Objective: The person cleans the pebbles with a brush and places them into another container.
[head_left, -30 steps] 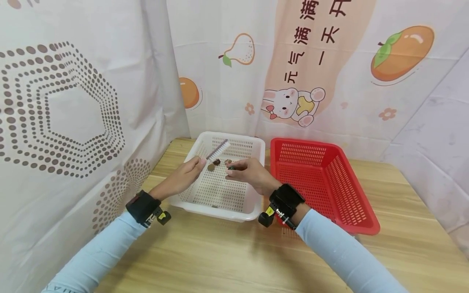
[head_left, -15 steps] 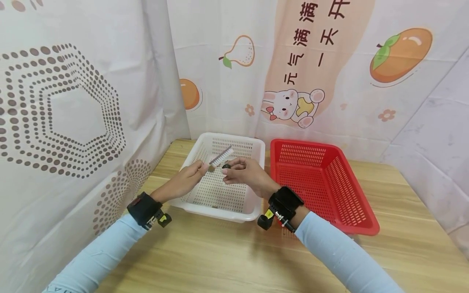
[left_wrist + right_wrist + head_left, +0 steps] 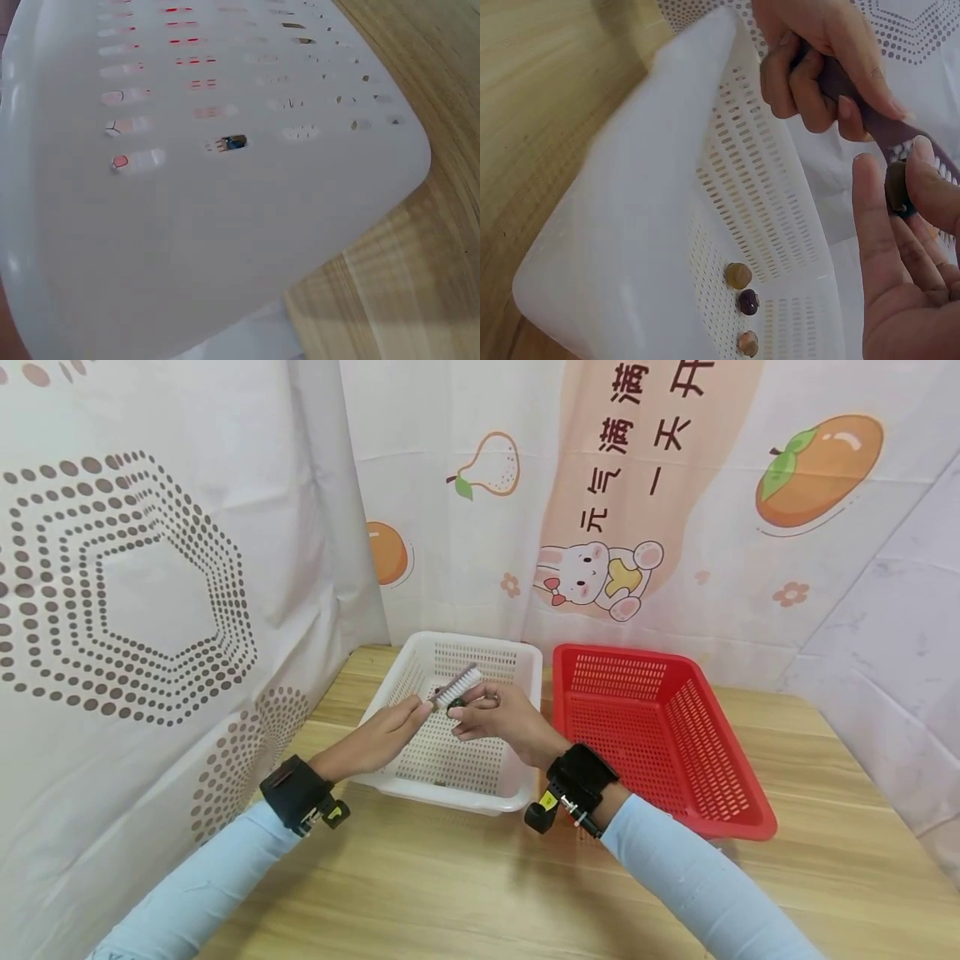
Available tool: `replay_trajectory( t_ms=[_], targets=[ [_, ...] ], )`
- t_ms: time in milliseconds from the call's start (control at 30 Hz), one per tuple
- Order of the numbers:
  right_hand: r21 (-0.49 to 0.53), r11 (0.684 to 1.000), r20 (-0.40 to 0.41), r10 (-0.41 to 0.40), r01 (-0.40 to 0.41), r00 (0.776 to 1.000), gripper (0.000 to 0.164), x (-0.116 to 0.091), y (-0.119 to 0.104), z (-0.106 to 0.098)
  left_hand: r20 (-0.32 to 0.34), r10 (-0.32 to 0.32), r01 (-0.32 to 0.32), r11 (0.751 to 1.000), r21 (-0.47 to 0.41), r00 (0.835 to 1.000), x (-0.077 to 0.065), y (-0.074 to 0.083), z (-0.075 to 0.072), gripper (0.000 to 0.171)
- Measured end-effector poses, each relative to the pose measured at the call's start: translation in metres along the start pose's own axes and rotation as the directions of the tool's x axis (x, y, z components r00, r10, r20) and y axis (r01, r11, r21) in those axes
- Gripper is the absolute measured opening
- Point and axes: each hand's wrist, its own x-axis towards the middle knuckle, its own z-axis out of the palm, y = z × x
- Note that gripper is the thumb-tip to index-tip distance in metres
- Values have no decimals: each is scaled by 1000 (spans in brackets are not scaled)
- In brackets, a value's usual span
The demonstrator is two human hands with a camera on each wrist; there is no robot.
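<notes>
Over the white basket (image 3: 450, 795), my left hand (image 3: 386, 733) grips a purple-handled brush (image 3: 889, 129) with white bristles. Its fingers curl round the handle in the right wrist view. My right hand (image 3: 506, 720) pinches a small dark, rounded, stone-like piece (image 3: 897, 189) between thumb and fingers, against or very close to the bristles. On the basket floor lie a yellow-brown piece (image 3: 738, 275), a dark purple one (image 3: 748, 302) and a pale brownish one (image 3: 748, 343). The left wrist view shows mostly basket wall, so the brush is hidden there.
A red slotted basket (image 3: 738, 760) stands right beside the white one on the wooden table (image 3: 450, 893). Printed curtains (image 3: 450, 568) hang close behind and on the left.
The brush has swung down and rightward to the dark piece. My right hand has shifted slightly left, bringing that piece to the bristles.
</notes>
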Motion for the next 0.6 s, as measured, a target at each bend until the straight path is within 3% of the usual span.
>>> replay_trajectory(
  t_ms=[267,433,600],
  targets=[
    [-37,999,-57,-36,33,998,32,-1,-3,-2,-20,26,-27,999,-33,999,-2,-1,1,43],
    [-45,999,-78,6,-9,997,30,0,-1,-2,1,35,-35,993,-111,999,-3,1,3,40],
    [-33,999,-69,41,-43,997,30,-2,0,-3,19,16,-14,996,-88,1000,-2,3,4,38]
  ],
)
